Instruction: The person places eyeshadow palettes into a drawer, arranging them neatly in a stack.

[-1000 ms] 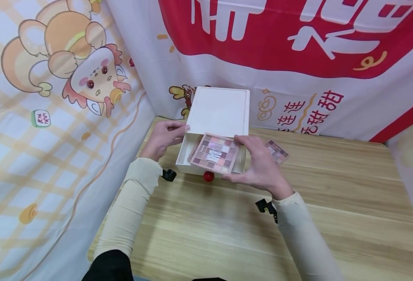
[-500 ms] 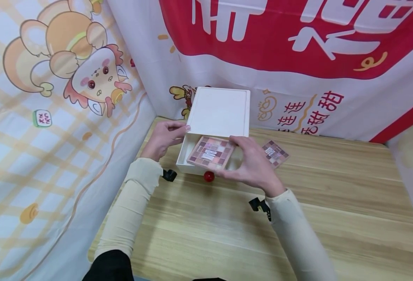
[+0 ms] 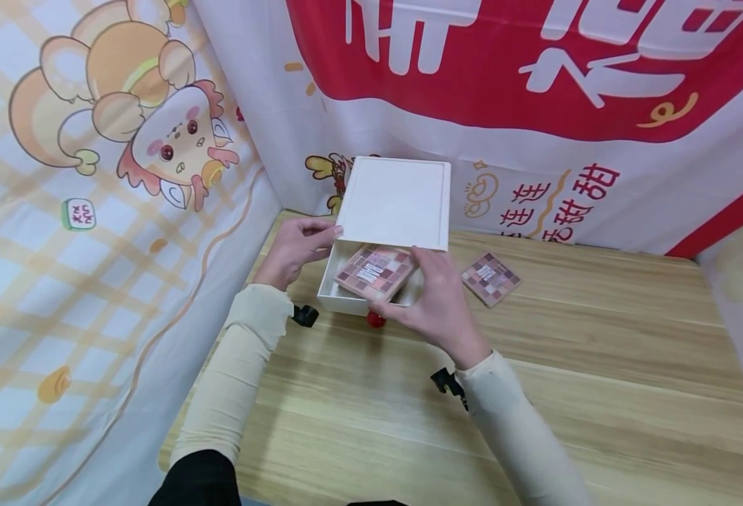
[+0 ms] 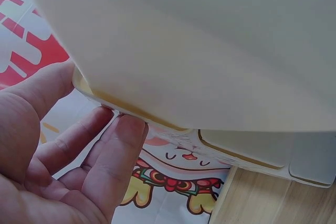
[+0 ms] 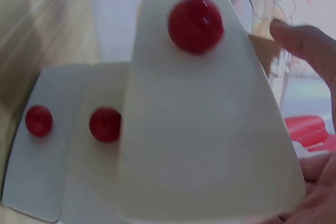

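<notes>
A small white drawer cabinet [image 3: 393, 204] stands against the back wall, its top drawer [image 3: 339, 302] pulled out towards me. My left hand [image 3: 294, 251] holds the cabinet's front left edge between thumb and fingers. In the drawer's opening lies a pinkish eyeshadow palette [image 3: 374, 273], slightly tilted. My right hand [image 3: 443, 306] grips this palette at its right side, thumb near the front corner and fingers at the rear. In the right wrist view, the drawer front [image 5: 210, 129] with its round red knob [image 5: 196, 24] covers most of the palette.
Another square palette [image 3: 491, 280] lies on the wooden table [image 3: 599, 351], right of the cabinet. Two lower drawers with red knobs [image 5: 105, 125] show in the right wrist view. Printed cloth [image 3: 219, 42] hangs at the back and left.
My right hand has moved left and down with the palette, which now sits lower in the open drawer. More of the palette on the table shows. My left hand has stayed put.
</notes>
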The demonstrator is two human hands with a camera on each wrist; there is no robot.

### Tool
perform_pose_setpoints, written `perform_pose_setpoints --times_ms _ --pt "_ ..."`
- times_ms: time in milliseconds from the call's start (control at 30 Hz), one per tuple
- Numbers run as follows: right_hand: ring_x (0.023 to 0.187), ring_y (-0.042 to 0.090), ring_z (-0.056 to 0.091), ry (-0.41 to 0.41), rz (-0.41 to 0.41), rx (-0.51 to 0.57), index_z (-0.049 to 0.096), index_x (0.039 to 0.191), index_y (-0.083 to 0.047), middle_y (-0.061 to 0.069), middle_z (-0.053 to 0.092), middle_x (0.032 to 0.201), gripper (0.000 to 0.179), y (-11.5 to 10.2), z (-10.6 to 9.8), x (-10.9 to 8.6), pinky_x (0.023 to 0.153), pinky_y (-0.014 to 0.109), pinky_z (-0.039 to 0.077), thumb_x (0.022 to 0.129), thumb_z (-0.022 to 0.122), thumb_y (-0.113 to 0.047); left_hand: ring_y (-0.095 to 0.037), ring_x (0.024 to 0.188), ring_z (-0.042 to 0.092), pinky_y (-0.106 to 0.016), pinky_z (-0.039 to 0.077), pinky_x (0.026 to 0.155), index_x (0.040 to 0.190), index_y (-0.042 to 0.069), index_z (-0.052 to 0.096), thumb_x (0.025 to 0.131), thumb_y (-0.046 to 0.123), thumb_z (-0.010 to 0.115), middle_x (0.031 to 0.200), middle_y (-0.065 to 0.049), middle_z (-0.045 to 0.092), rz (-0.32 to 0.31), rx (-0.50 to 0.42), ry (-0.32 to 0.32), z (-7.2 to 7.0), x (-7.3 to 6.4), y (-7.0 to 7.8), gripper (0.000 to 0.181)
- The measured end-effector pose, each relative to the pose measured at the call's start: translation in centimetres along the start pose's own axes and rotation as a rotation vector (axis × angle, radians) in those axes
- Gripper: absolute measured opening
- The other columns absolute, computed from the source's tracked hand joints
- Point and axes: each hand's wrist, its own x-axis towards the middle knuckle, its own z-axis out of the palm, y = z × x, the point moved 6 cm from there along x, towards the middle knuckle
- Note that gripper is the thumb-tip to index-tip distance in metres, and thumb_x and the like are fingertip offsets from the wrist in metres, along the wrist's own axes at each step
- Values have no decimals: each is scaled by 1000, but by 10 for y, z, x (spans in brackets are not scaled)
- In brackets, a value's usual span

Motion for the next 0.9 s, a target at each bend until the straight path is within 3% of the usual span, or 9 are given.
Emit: perform_pose_setpoints --times_ms 200,567,900 --pt "114 34 54 119 -80 -45 55 131 10 22 63 124 97 -8 1 0 102 47 46 65 92 -52 -29 105 65 -33 60 85 117 0 70 87 23 83 117 -15 65 4 3 -2 1 0 0 39" --pt "118 35 50 65 -60 -70 46 143 8 23 54 141 109 -6 7 1 104 47 43 66 92 -53 -27 104 65 -33 60 85 117 0 70 86 22 84 118 -15 64 1 -2 -2 0 1 -1 41" --pt "119 35 50 90 -72 -47 46 142 11 24 57 137 106 -4 4 3 106 48 42 67 93 -47 -28 104 66 -33 60 85 117 0 70 86 21 83 117 -16 64 0 -6 -2 0 1 -1 40"
